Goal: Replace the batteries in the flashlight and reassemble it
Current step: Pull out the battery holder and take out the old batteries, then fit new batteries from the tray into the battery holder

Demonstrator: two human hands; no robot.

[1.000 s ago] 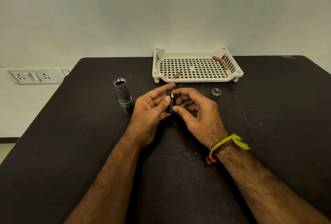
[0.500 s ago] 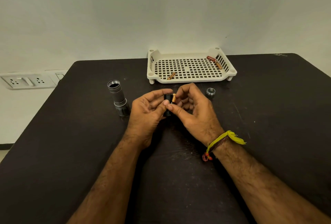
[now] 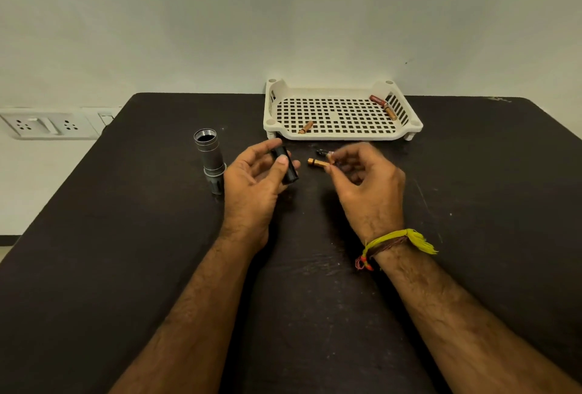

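My left hand [image 3: 252, 179] grips a black battery holder [image 3: 288, 168] between thumb and fingers, just above the table. My right hand [image 3: 365, 182] pinches a copper-coloured battery [image 3: 317, 162] by one end, its free end pointing left toward the holder, a small gap between them. The grey flashlight body [image 3: 210, 157] stands upright with its threaded open end up, left of my left hand. The tail cap [image 3: 322, 151] lies on the table just behind my right fingers, partly hidden.
A white perforated tray [image 3: 343, 133] sits at the back of the black table [image 3: 126, 252], holding one copper battery [image 3: 305, 127] at its front left and two batteries [image 3: 382, 105] at its right wall. A wall socket plate [image 3: 44, 124] is at far left.
My hands have parted: the right hand has pulled a copper battery out of the black holder and moved right, while the left hand keeps the holder.
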